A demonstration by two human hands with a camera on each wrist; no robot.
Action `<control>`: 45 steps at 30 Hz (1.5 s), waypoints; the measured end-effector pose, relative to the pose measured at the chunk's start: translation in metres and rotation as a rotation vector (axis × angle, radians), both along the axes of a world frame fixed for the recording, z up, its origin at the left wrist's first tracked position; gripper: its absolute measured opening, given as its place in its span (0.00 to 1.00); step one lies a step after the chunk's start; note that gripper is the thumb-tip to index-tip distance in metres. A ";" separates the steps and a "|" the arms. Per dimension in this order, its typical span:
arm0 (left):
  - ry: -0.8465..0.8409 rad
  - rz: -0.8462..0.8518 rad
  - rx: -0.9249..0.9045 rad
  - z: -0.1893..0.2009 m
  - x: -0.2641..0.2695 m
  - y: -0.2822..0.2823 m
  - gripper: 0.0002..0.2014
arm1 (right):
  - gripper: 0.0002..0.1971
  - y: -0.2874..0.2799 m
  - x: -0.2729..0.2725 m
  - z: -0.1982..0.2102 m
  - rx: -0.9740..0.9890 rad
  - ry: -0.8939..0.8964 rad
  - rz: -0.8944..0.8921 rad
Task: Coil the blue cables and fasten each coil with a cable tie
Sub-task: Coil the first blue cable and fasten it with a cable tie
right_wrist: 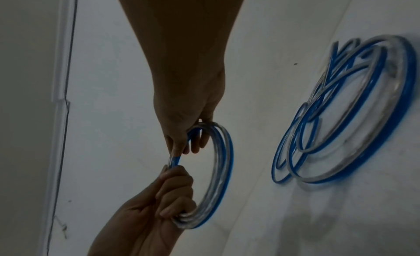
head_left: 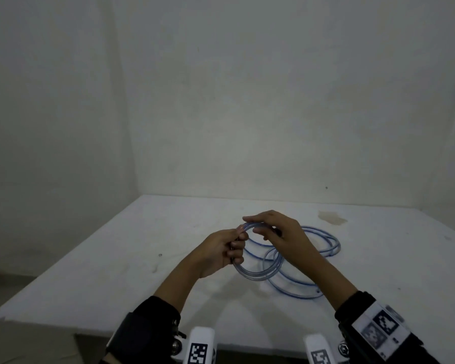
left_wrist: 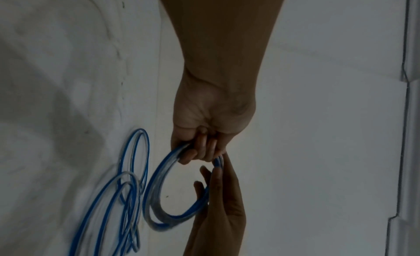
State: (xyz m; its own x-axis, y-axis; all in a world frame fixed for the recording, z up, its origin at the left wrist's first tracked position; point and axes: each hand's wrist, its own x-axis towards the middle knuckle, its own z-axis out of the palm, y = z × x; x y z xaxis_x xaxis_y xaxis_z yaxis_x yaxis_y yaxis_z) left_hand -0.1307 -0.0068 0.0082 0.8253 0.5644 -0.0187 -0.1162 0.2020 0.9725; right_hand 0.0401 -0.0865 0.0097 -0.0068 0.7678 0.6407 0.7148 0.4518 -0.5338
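I hold a small coil of blue-and-clear cable (head_left: 252,275) upright above the white table (head_left: 116,258). My left hand (head_left: 238,245) grips the coil's left side with its fingers curled round the bundled turns (right_wrist: 188,216). My right hand (head_left: 258,227) pinches the strand at the top of the coil (right_wrist: 176,158) between thumb and fingers, close to the left hand (left_wrist: 202,152). The rest of the blue cable (head_left: 326,243) lies in loose overlapping loops on the table, right of and behind my hands (right_wrist: 363,116). It runs on from the coil (left_wrist: 159,179).
The table meets pale walls at the back and on the left. A brownish stain (head_left: 331,218) marks its far right part. Its left edge (head_left: 63,258) and front edge (head_left: 63,328) drop off to the floor.
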 end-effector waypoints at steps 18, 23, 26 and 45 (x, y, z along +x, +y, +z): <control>-0.079 -0.217 -0.341 0.005 -0.080 0.046 0.14 | 0.13 0.057 -0.070 0.004 -0.134 0.255 0.215; 0.036 0.014 -0.211 0.005 -0.104 0.056 0.14 | 0.13 0.079 -0.075 -0.011 -0.275 0.222 0.124; 0.024 0.159 -0.153 0.005 -0.115 0.066 0.16 | 0.11 0.087 -0.070 -0.027 -0.323 0.222 -0.053; 0.066 0.335 0.019 0.005 -0.105 0.067 0.17 | 0.12 0.114 -0.084 -0.072 -0.599 -0.340 -0.058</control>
